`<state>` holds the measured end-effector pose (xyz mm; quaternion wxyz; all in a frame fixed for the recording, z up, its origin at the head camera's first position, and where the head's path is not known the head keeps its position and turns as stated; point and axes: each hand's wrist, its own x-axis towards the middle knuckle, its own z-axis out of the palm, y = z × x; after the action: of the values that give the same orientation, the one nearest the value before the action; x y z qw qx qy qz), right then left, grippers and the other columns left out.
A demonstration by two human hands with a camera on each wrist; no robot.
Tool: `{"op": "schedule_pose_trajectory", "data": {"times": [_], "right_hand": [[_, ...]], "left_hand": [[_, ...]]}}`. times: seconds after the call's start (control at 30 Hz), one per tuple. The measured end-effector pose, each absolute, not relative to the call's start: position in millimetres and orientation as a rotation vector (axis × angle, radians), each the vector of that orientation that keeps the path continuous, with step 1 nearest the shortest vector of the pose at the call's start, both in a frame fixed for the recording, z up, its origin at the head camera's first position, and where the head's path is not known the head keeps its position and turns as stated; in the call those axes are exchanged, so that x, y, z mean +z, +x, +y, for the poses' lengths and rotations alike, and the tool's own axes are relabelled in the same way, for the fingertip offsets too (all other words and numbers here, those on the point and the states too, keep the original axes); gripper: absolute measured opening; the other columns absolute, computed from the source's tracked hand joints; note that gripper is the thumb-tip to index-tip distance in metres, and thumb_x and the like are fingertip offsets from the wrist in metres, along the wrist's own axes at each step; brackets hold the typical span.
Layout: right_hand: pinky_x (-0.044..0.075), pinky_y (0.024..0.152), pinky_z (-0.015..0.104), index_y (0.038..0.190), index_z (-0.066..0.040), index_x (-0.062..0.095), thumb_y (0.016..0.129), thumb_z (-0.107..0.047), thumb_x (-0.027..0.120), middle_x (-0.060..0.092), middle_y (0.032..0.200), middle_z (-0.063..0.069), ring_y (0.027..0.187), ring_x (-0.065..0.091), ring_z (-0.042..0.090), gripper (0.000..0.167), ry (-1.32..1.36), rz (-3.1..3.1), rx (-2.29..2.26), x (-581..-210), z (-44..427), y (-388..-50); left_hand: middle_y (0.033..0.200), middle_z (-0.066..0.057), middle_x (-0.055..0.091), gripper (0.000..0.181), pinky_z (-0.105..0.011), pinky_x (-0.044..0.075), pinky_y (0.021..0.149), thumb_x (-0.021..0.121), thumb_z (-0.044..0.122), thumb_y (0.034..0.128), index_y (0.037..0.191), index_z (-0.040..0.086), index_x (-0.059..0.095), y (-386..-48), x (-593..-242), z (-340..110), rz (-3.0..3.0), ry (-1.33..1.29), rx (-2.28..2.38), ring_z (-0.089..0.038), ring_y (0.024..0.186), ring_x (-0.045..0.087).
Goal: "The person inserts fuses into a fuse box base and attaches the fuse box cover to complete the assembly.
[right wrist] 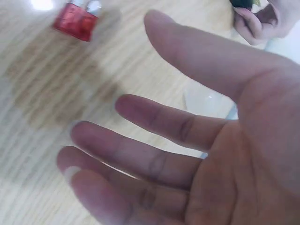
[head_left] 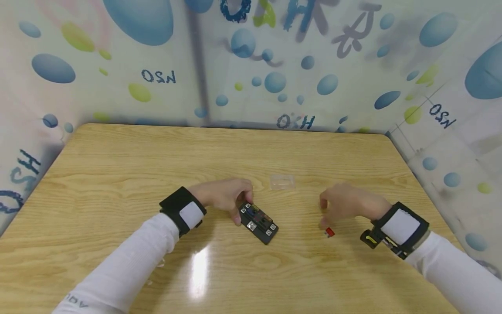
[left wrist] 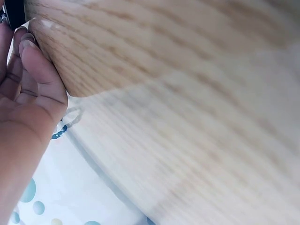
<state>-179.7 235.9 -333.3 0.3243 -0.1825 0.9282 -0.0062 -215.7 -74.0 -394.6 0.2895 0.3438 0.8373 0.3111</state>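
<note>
— Bubble-patterned sheeting (head_left: pixel 251 107) with lettering stood behind a wood-grain table (head_left: pixel 157 148). Head view first: what was done?

— Left hand (head_left: pixel 223 195) held the black module (head_left: pixel 259 223) near mid-table, thumb and fingers clamped on its upper-left end. Whether it lay flat on the wood or just above, could not tell

— And left to do?

— Red piece (head_left: pixel 329 232) lay loose on the table, well apart from the module and just beside the right hand (head_left: pixel 347 201). Judgement: an early stage, one part secured, the other not yet taken up. Clear plastic tray (head_left: pixel 282 182) lay farther back, between the hands

— Module's looks?

— Flat, black, oblong, set diagonally; pale squares toward its corners, a larger one along the near side, small coloured bits down the middle, too fine to identify

— Left wrist view?

— Little gained. Fingers curled at the upper left; only a black corner of the module showed, with something silvery beside it

— Right wrist view?

— Palm bare, thumb spread well away from the fingers, nothing gripped. Red piece sat beyond the thumb tip, not touched: blocky, bright red, two pale, rounded ends on one side, blurred. Tray showed faintly behind the fingers
</note>
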Motion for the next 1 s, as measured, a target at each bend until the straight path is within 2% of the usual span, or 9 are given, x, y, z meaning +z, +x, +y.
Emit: {"op": "schedule_pose_trajectory", "data": {"times": [0.27, 0.63, 0.83, 1.0], "right_hand": [[0.042, 0.064, 0.028, 0.089, -0.015, 0.061, 0.064, -0.034, 0.091, 0.059, 0.087, -0.003, 0.076, 0.049, 0.015, 0.043, -0.49, 2.383, 0.011, -342.3, 235.9, -174.2], [0.035, 0.059, 0.027, 0.077, -0.014, 0.053, 0.064, -0.021, 0.091, 0.051, 0.074, -0.003, 0.069, 0.046, 0.015, 0.04, -0.532, 2.438, 0.053, -348.9, 231.6, -166.1], [0.036, 0.056, 0.025, 0.07, -0.014, 0.057, 0.066, -0.01, 0.087, 0.054, 0.069, -0.004, 0.064, 0.047, 0.013, 0.031, -0.554, 2.488, 0.034, -353.0, 232.1, -168.3], [0.038, 0.055, 0.023, 0.065, -0.015, 0.06, 0.062, -0.004, 0.086, 0.057, 0.066, -0.006, 0.062, 0.049, 0.011, 0.029, -0.582, 2.525, -0.016, -357.6, 234.6, -170.8]], "left_hand": [[0.102, 0.0, 0.061, 0.052, -0.028, 0.048, 0.081, 0.092, 0.006, 0.0548, 0.097, 0.012, 0.063, -215.3, -394.7, -73.5, 2.24, 0.919, 0.822, -0.015, 0.09, 0.055], [0.101, -0.001, 0.061, 0.052, -0.028, 0.048, 0.08, 0.092, 0.004, 0.0547, 0.097, 0.012, 0.063, -215.7, -396.2, -73.7, 2.22, 0.912, 0.853, -0.016, 0.089, 0.055], [0.1, 0.0, 0.061, 0.051, -0.028, 0.048, 0.08, 0.092, 0.005, 0.0547, 0.097, 0.012, 0.063, -215.9, -396.4, -73.9, 2.227, 0.921, 0.845, -0.016, 0.089, 0.055], [0.1, -0.001, 0.061, 0.052, -0.028, 0.048, 0.08, 0.092, 0.004, 0.0547, 0.097, 0.011, 0.063, -215.8, -395.9, -74.7, 2.22, 0.915, 0.853, -0.016, 0.089, 0.055]]}}
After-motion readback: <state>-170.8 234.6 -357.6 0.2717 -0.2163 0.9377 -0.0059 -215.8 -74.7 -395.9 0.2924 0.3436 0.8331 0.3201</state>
